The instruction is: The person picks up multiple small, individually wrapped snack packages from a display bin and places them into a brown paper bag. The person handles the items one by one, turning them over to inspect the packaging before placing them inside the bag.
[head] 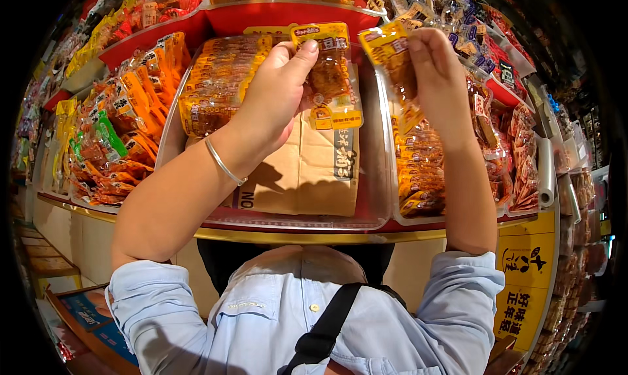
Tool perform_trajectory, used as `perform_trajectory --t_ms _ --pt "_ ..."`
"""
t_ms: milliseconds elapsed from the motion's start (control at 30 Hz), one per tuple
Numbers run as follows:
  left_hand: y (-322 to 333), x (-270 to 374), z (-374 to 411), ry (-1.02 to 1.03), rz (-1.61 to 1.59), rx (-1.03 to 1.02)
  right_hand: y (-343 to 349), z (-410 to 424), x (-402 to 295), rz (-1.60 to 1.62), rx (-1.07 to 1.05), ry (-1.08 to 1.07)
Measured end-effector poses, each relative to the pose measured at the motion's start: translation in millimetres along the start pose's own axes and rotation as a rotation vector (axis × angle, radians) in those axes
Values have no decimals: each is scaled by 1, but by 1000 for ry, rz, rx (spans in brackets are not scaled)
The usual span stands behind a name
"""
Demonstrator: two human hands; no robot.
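Note:
My left hand grips a yellow-topped snack packet with clear film over brown food, held upright above a clear plastic bin. A similar packet, tilted and partly covered by my fingers, is pinched in my right hand over the divide between two bins. Inside the middle bin, packets of the same kind stand in tight rows at the back left. Flattened brown cardboard with printing lines the rest of that bin.
Left of it is a bin of orange packets with a green one among them. More yellow packets fill the bin on the right. Red-fronted bins rise behind. A gold-edged counter rim runs before my body.

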State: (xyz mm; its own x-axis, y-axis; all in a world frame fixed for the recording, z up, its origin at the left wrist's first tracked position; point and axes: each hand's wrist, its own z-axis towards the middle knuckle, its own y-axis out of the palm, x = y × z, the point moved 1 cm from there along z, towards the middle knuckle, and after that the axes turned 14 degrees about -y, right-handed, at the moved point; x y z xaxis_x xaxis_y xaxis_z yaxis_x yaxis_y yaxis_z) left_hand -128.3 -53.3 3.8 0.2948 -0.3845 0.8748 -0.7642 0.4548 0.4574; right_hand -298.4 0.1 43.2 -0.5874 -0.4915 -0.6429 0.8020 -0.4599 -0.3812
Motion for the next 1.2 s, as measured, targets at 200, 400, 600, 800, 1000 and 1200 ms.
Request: perform_trajectory --t_ms 200,400,600,800,1000,1200 --pt "15 2 -16 87 99 -185 15 -10 -6 -291 -58 -215" --pt "6 4 -4 162 -33 -74 15 -9 -8 170 -132 -53" --pt "-10 12 -3 -107 -322 -523 42 -32 -45 -233 -383 -973" --pt "-7 17 -14 -173 -342 -896 48 -38 -53 -128 -244 -1152" --pt "-6 18 -15 -93 -328 -895 39 -30 -45 -167 -157 -1105" --pt "4 9 -12 -80 -97 -208 42 -34 -48 -282 -386 -899"
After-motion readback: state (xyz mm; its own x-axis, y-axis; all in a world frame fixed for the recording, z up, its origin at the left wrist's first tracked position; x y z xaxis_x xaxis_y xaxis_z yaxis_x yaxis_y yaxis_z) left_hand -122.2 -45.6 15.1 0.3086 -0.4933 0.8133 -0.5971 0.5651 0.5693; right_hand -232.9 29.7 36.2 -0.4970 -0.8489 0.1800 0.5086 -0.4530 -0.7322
